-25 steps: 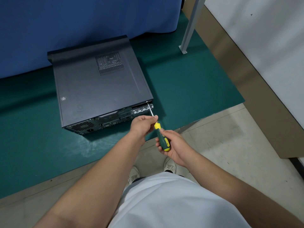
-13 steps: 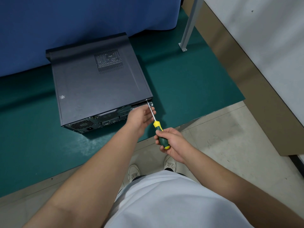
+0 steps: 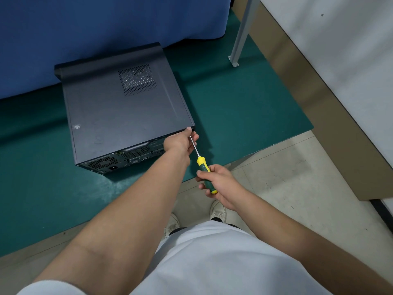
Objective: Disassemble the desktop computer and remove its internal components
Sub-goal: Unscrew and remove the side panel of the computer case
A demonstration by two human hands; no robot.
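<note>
I'm seeing a dark grey computer case [image 3: 119, 116] with a dotted vent patch [image 3: 137, 79], on a teal-green mat [image 3: 234, 107]. Yellow-and-green screwdriver [image 3: 205, 173], blue cloth [image 3: 106, 24] behind, white shirt [image 3: 212, 262].

Workshop bench: green mat [image 3: 244, 116], blue curtain [image 3: 106, 28], metal post [image 3: 242, 28].

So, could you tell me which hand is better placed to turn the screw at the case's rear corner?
The right hand: it grips the screwdriver handle, with the shaft aimed at the computer case corner. The left hand only steadies the shaft there.
</note>
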